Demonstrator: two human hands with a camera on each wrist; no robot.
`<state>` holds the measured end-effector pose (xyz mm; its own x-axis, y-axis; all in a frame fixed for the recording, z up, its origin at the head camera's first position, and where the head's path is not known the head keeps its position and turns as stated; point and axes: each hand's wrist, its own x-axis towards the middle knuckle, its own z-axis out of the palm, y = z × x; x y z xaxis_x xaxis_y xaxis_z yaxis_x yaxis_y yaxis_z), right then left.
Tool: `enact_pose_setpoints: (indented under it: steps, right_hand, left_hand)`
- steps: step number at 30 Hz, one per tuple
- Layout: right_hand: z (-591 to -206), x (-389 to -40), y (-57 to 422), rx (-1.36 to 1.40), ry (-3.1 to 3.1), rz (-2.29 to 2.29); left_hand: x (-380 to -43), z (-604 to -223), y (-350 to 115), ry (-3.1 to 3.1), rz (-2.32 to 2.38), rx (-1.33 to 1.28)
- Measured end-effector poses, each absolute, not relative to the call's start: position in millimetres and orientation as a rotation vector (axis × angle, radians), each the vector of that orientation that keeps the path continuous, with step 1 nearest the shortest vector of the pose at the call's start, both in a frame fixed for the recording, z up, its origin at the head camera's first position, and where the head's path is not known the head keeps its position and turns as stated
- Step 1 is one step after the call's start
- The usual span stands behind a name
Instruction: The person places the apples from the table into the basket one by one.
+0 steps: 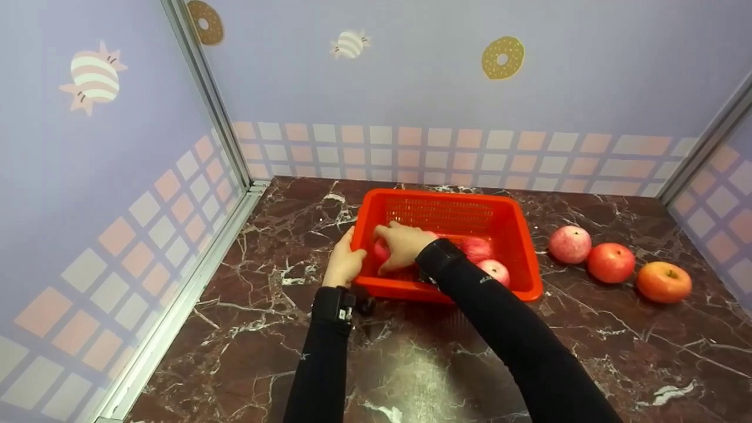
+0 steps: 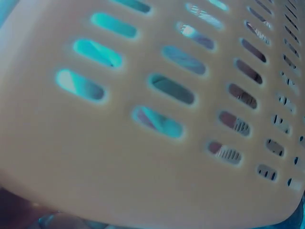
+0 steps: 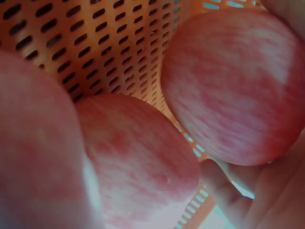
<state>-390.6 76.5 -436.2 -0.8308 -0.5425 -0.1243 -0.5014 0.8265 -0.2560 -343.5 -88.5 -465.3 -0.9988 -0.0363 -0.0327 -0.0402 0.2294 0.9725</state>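
A red plastic basket with slotted walls sits on the marble-patterned table. My left hand grips its left rim, fingers outside the wall. Inside the basket, my right hand holds a red apple near the left wall. The right wrist view shows that apple against the palm, with the thumb and fingers around it. Beside it lie a second apple and a closer one. The slotted basket wall fills the left wrist view, hiding the left hand there.
Three apples stand in a slanting row right of the basket: a pinkish one, a red one and an orange-red one. Two more apples show in the basket's right half, one pale-topped. Patterned panels enclose the table.
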Motion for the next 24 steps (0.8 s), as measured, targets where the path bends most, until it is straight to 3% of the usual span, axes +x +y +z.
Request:
enact_pose_setpoints:
  steps: [24]
  right_hand:
    - [-438.5, -390.7, 77.3, -0.947, 2.734, -0.303]
  left_hand:
    - [-342.6, -463.6, -89.4, 2.489, 1.925, -0.058]
